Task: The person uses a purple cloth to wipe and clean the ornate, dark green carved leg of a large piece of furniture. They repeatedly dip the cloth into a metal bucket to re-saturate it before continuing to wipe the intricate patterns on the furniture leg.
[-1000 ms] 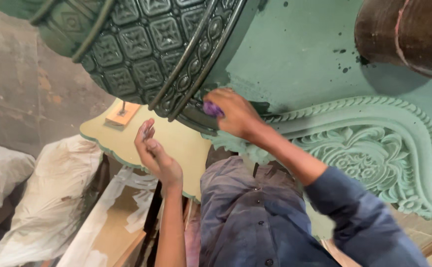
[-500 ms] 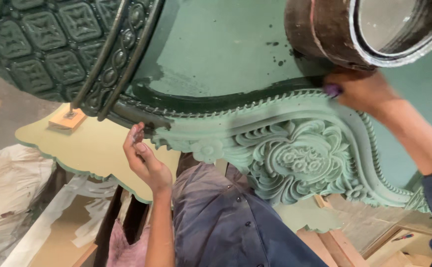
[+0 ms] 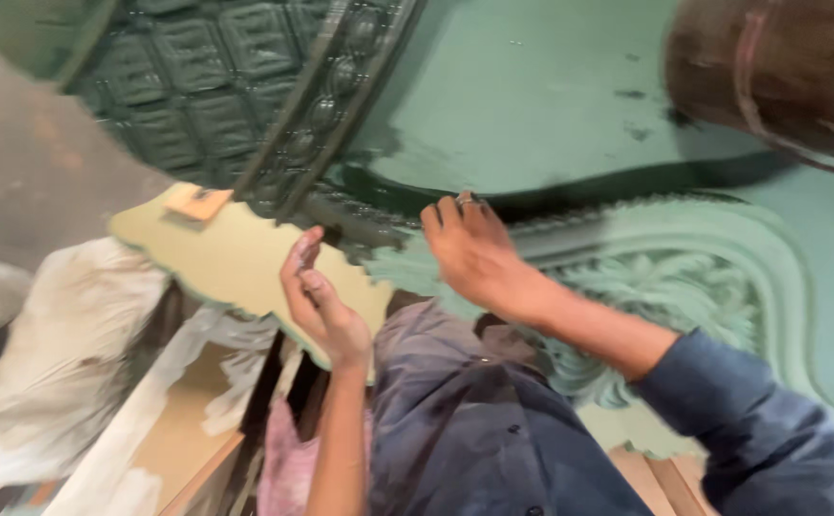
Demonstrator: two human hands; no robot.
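Right now the fingers [image 3: 455, 215] of the right hand [image 3: 479, 253] are lying together, pressing flat on the green carved panel [image 3: 684, 277] near its dark painted moulding [image 3: 341, 86]. Left hand [image 3: 321, 306] is hovering over the pale unpainted corner [image 3: 226, 258], fingers curled together, grip unclear. Brown can [image 3: 770, 67] is sitting at the panel's far right edge.

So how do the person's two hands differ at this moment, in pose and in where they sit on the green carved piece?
The right hand lies palm down, fingers reaching onto the dark wet green band of the carved panel; the left hand stands upright, fingers curled together, at the pale unpainted edge. A blue sleeve covers the right arm, while the left forearm is bare. Both hands are bare; motion blur hides whether either holds anything.
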